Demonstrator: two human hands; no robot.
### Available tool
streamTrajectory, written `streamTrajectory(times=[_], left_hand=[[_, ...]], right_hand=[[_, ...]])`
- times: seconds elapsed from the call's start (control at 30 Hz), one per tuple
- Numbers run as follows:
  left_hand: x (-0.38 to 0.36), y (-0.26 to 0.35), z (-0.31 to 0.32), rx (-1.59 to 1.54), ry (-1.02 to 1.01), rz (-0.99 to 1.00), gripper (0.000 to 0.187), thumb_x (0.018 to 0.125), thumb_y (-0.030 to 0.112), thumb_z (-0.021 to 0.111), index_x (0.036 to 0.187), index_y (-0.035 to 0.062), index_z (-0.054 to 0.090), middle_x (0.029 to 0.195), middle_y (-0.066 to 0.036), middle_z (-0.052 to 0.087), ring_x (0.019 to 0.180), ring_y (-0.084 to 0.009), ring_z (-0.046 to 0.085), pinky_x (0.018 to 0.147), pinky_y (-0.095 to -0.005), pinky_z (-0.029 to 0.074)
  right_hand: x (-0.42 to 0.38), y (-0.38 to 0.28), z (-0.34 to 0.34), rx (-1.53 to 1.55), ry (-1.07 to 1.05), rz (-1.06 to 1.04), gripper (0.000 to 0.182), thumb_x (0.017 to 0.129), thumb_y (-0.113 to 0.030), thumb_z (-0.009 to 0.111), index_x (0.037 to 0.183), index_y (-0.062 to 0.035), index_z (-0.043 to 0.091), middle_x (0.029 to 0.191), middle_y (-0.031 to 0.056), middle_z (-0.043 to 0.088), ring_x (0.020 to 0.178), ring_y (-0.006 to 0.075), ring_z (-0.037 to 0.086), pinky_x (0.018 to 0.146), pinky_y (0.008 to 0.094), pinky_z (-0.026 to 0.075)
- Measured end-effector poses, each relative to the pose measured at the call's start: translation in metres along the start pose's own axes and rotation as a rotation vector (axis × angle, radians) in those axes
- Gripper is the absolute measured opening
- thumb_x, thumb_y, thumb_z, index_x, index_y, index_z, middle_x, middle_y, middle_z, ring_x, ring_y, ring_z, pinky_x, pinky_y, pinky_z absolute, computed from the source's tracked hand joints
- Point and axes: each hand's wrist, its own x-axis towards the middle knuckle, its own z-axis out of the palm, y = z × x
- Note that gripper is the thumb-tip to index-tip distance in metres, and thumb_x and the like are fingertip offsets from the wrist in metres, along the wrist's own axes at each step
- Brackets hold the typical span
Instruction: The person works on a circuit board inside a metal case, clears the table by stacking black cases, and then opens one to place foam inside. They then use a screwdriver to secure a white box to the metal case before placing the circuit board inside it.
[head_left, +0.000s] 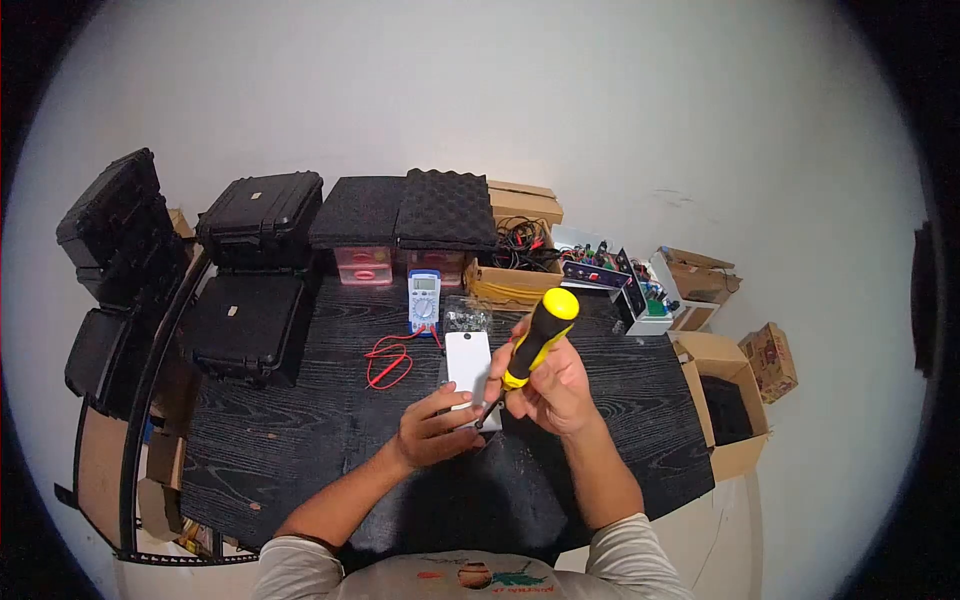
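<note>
A yellow and black screwdriver (541, 338) is gripped in my right hand (558, 392), its handle pointing up and its dark shaft slanting down to the left. The shaft's tip is over the near end of a white rectangular case (467, 362), close to my left fingertips. That case lies on the black table and has a dark round spot at its far end. My left hand (438, 428) reaches in from the left, fingers stretched out and apart over the lower part of the case. My left thumb is hidden.
A blue multimeter (424, 300) with a red lead (388, 370) lies beyond the case, beside a clear plastic bag (467, 315). Black hard cases (245, 320) stand left. A cardboard box of cables (515, 285) and opened electronics (600, 270) line the back; another box (722, 400) sits right.
</note>
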Motion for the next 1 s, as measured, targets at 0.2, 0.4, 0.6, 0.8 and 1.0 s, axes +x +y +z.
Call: streamTrajectory(times=[0.2, 0.4, 0.6, 0.8, 1.0], left_hand=[[-0.005, -0.003, 0.001, -0.003, -0.013, 0.013, 0.031, 0.075, 0.025, 0.092, 0.095, 0.0143, 0.071, 0.122, -0.004, 0.074, 0.117, -0.0300, 0.070, 0.100, -0.0505, 0.060], [-0.004, -0.001, 0.001, 0.009, -0.020, 0.012, 0.032, 0.074, 0.024, 0.093, 0.096, 0.0145, 0.071, 0.125, -0.005, 0.074, 0.118, -0.0306, 0.069, 0.102, -0.0522, 0.058], [-0.004, -0.003, 0.001, -0.011, -0.006, 0.019, 0.033, 0.075, 0.025, 0.092, 0.099, 0.0157, 0.071, 0.126, -0.005, 0.073, 0.118, -0.0309, 0.070, 0.104, -0.0534, 0.057], [0.000, 0.000, -0.001, 0.002, -0.018, 0.009, 0.032, 0.073, 0.025, 0.092, 0.097, 0.0171, 0.072, 0.126, -0.004, 0.073, 0.117, -0.0300, 0.070, 0.103, -0.0533, 0.058], [-0.001, -0.001, 0.000, 0.000, -0.018, 0.004, 0.032, 0.072, 0.025, 0.093, 0.097, 0.0187, 0.074, 0.122, -0.002, 0.074, 0.116, -0.0284, 0.070, 0.102, -0.0530, 0.059]], right_hand=[[-0.007, 0.003, 0.007, -0.269, 0.066, -0.098, 0.049, 0.098, -0.018, 0.076, 0.136, -0.0048, 0.048, 0.114, 0.0156, 0.068, 0.095, 0.0219, 0.073, 0.065, 0.0267, 0.059], [-0.002, 0.004, -0.004, 0.197, 0.030, 0.064, 0.048, 0.102, -0.024, 0.070, 0.141, -0.0039, 0.051, 0.119, 0.0174, 0.065, 0.094, 0.0245, 0.071, 0.068, 0.0248, 0.053], [-0.002, -0.002, 0.008, 0.092, 0.111, 0.024, 0.049, 0.093, -0.026, 0.082, 0.127, -0.0070, 0.052, 0.115, 0.0180, 0.065, 0.087, 0.0289, 0.072, 0.060, 0.0212, 0.052], [-0.004, -0.004, 0.011, -0.079, 0.220, 0.094, 0.054, 0.082, -0.027, 0.091, 0.117, -0.0064, 0.056, 0.111, 0.0151, 0.068, 0.081, 0.0234, 0.072, 0.051, 0.0170, 0.046], [-0.002, -0.007, 0.011, 0.093, 0.163, 0.129, 0.057, 0.092, -0.036, 0.082, 0.130, -0.0052, 0.053, 0.110, 0.0154, 0.068, 0.089, 0.0247, 0.071, 0.053, 0.0186, 0.047]])
